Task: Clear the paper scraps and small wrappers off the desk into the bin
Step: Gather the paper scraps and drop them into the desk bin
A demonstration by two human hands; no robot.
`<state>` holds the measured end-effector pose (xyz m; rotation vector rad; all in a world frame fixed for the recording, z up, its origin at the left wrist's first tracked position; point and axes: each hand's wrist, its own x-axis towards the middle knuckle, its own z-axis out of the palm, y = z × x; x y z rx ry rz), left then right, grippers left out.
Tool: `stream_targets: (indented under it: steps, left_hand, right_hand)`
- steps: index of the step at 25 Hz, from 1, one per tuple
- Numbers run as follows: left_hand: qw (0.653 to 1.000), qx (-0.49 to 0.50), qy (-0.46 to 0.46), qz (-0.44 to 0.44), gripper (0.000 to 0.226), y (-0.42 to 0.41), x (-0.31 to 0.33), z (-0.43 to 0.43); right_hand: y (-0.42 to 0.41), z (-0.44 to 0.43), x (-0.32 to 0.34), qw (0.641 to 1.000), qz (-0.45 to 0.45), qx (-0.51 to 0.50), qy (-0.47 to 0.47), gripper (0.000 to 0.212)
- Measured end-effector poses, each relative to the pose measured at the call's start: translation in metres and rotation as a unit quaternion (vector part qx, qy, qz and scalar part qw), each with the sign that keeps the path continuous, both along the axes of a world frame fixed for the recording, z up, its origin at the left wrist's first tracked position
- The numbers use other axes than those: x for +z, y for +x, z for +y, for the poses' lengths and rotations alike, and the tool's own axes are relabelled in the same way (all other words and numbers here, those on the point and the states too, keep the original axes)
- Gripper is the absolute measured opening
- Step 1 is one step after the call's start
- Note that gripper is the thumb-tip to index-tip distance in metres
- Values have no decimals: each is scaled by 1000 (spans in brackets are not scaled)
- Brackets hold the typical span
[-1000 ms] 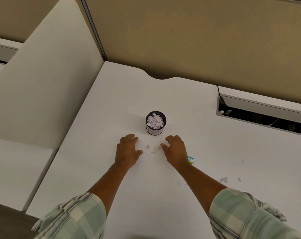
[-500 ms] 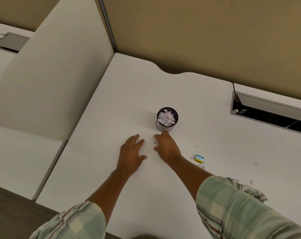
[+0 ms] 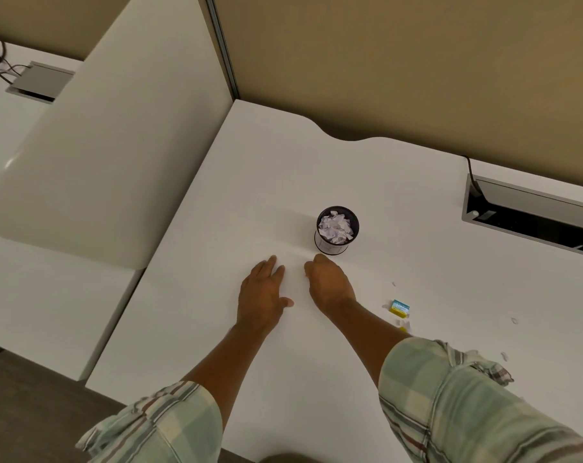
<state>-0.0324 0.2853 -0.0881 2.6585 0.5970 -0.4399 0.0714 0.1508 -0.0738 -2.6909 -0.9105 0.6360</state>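
Observation:
A small black mesh bin (image 3: 330,247), filled with crumpled white paper (image 3: 335,227), stands on the white desk (image 3: 276,175). My right hand (image 3: 328,283) rests on the desk just in front of the bin, to its left, with its fingers curled down; what lies under them is hidden. A short gap to the left, my left hand (image 3: 261,295) lies flat on the desk, palm down and holding nothing. A yellow and blue wrapper (image 3: 400,307) lies to the right of my right forearm, with a small yellow bit (image 3: 403,327) below it.
Tiny paper scraps (image 3: 514,320) dot the desk at the right, one (image 3: 393,284) above the wrapper and one (image 3: 504,355) near my right sleeve. An open cable tray (image 3: 531,218) is set into the desk at the back right. A white divider panel (image 3: 99,145) rises on the left.
My right hand has swept left over the scraps that lay between my hands, and those scraps no longer show. The view has shifted, so the bin sits further right.

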Motion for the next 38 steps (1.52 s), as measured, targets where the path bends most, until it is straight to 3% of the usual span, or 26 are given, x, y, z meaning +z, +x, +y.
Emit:
stream_targets:
  steps: [4,6,10,13,16,22,26,32,35,38]
  left_hand:
    - [1000,-2,-4,6,83,2,4,0]
    - [1000,0,-6,1,83,2,6,0]
    - [1000,0,-4,4,83,3,6,-1]
    - [1000,-3,-1,11,84,3,7,-1]
    - [1000,-5,6,20,84,5,9,-2]
    - [1000,-5,6,25,84,7,11,-4]
    - [1000,4,12,18,73,18,15,-11]
    - [996,49,-47,-64,49,43,8,-26]
    - [999,-10,-25,-32,59,49,3,-34]
    - [995,-96,41,4,73,35,-7,-51]
  right_hand:
    - [3,-17,1,999,23,-24,-8,20]
    - [4,-33,4,991,74,-103,29,18]
    - [11,-57,41,903,177,-330,210,18]
    - [36,-51,81,872,148,-360,297,14]
    - [71,-33,101,887,98,-336,301,11]
    - [103,-15,98,961,40,-219,164,20]
    - [108,-21,97,963,11,-225,148,17]
    - [104,-49,97,952,16,-223,208,13]
    - [103,-80,84,951,9,-239,196,20]
    - [92,-121,62,986,-1,-149,76,40]
